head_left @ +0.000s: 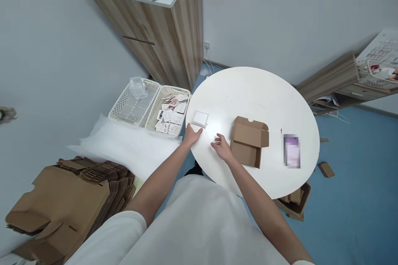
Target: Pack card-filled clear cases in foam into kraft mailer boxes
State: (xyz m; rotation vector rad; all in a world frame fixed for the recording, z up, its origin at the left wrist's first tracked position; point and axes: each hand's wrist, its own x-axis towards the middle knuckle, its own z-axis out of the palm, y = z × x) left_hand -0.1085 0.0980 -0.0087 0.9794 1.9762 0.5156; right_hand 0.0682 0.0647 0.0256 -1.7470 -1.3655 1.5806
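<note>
My left hand [192, 135] is at the left edge of the round white table [255, 91], thumb and fingers apart. Just beyond its fingertips lies a small flat white packet [200, 118]; whether they touch it I cannot tell. To the right, my right hand [222, 148] hovers over the tabletop with loosely bent, separated fingers and nothing in them. Close by that hand, on its right, is a brown cardboard box [248, 134] with its lid folded back and its inside showing.
Left of the table stand two white baskets, one with clear plastic pieces [133, 101], the other with printed cards [172, 116]. White sheeting [130, 140] and stacked flat cardboard boxes [68, 203] lie nearer. A blurred purple item [291, 151] is at the table's right.
</note>
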